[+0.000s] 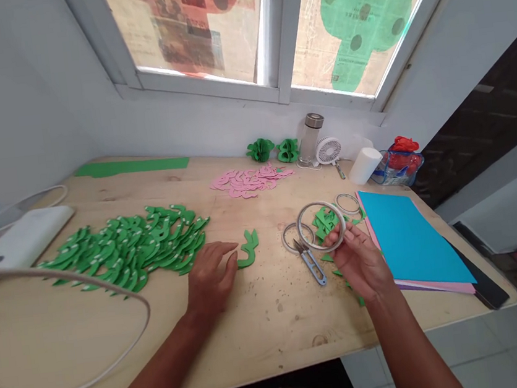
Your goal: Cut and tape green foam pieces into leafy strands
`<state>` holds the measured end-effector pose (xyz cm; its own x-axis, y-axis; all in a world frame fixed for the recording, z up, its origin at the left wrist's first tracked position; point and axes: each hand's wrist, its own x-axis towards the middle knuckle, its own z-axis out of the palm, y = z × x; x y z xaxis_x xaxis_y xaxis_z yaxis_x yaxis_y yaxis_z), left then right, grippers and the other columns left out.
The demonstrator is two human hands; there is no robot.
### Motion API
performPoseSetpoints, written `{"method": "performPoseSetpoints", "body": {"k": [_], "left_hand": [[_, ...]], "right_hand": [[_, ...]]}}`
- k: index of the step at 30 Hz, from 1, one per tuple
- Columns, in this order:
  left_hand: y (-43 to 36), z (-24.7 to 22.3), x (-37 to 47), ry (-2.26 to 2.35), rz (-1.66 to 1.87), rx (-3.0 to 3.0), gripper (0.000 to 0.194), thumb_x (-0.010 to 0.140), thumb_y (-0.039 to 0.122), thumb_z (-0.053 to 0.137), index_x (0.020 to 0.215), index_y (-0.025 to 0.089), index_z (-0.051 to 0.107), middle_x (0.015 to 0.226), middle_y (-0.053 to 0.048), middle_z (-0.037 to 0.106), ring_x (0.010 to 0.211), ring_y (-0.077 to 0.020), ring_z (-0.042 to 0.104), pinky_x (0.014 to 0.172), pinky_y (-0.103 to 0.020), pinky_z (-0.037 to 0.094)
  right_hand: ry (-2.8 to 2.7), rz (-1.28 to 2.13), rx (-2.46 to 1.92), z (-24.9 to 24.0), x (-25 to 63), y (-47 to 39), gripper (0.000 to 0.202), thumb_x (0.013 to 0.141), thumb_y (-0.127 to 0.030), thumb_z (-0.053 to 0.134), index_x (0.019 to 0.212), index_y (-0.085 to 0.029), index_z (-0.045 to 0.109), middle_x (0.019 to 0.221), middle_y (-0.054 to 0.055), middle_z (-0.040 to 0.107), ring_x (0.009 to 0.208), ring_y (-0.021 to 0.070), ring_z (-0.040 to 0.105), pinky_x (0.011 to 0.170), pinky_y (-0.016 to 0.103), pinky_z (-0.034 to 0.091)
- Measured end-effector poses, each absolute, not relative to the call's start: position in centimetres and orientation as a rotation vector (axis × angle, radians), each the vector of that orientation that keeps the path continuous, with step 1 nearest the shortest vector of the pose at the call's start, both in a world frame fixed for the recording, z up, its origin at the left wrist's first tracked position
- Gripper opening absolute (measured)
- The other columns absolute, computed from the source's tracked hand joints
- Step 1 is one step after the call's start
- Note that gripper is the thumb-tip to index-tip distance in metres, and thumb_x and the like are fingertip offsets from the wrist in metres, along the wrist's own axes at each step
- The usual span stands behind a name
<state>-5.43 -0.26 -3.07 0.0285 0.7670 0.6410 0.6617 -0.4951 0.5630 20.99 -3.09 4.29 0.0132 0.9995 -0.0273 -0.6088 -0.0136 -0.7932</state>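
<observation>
My right hand [362, 262] pinches the rim of a thin roll of double-sided tape [302, 221], held up above the table. My left hand [210, 279] rests palm down, its fingers and thumb stretched out and apart. Its thumb tip reaches the edge of a curved green paper cutout [249, 252] that lies flat. Blue-handled thread snips [312, 264] lie under the raised roll, with their blades over a second tape roll [285, 241]. Green paper scraps [322, 227] lie behind and below my right hand, partly hidden by it.
Left of my left hand spreads a heap of green cutouts with white tabs [129, 249]. Pink cutouts [252, 181] lie farther back. Coloured paper sheets [407, 233] are stacked at right. A bottle [309, 141] and small fan [329, 150] stand by the wall; a white cable [149, 318] loops at left.
</observation>
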Motion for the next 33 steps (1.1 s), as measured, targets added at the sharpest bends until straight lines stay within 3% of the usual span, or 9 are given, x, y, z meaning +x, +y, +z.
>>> {"method": "performPoseSetpoints", "body": {"k": [7,12,17,21,26,33], "left_hand": [[-1.9,-0.1,-4.2,1.357,1.363,1.761,0.014,0.083,0.027,0.056,0.091,0.020,0.066,0.090,-0.006,0.069,0.086,-0.0198,0.063,0.081,-0.034,0.048],[-2.8,1.8,-2.6,1.082,1.225,1.192,0.030,0.077,0.029,0.065,0.105,0.019,0.065,0.103,-0.007,0.069,0.089,-0.0192,0.064,0.081,-0.032,0.049],[-3.4,2.4,-1.7,0.952,1.121,0.907,0.038,0.073,0.026,0.070,0.109,0.016,0.064,0.102,-0.009,0.070,0.089,-0.0190,0.062,0.075,-0.029,0.050],[-4.1,2.1,-1.4,0.886,1.071,0.804,0.034,0.074,0.025,0.069,0.106,0.015,0.066,0.091,-0.008,0.071,0.079,-0.0166,0.062,0.072,-0.029,0.049],[-5.0,1.9,-0.9,0.948,1.052,0.877,0.015,0.075,0.026,0.069,0.086,0.016,0.069,0.084,-0.006,0.072,0.077,-0.0154,0.062,0.073,-0.026,0.048],[-5.6,2.2,-0.2,1.052,1.104,0.934,0.015,0.069,0.027,0.073,0.078,0.017,0.068,0.076,-0.002,0.071,0.071,-0.0128,0.061,0.072,-0.024,0.048]], "right_hand": [[-0.499,1.666,-0.575,3.3,17.4,-4.2,0.016,0.071,-0.025,0.077,0.082,-0.019,0.068,0.074,-0.002,0.064,0.072,0.0094,0.058,0.076,0.023,0.050],[-0.391,1.731,-0.513,2.8,15.5,-4.5,0.015,0.072,-0.025,0.076,0.083,-0.019,0.067,0.072,-0.003,0.064,0.069,0.0076,0.057,0.072,0.020,0.050],[-0.319,1.755,-0.495,2.6,14.7,-4.4,0.016,0.074,-0.025,0.075,0.086,-0.018,0.067,0.074,-0.004,0.065,0.071,0.0070,0.058,0.074,0.020,0.050],[-0.275,1.747,-0.482,2.3,14.5,-4.2,0.014,0.075,-0.024,0.073,0.087,-0.019,0.067,0.073,-0.004,0.066,0.070,0.0070,0.059,0.074,0.020,0.050],[-0.264,1.724,-0.483,2.3,14.3,-4.2,0.013,0.075,-0.023,0.072,0.086,-0.020,0.067,0.072,-0.004,0.066,0.071,0.0079,0.060,0.074,0.021,0.050],[-0.249,1.688,-0.508,2.4,14.1,-4.5,0.015,0.072,-0.022,0.074,0.085,-0.020,0.067,0.073,-0.004,0.068,0.071,0.0083,0.061,0.073,0.021,0.051]]}}
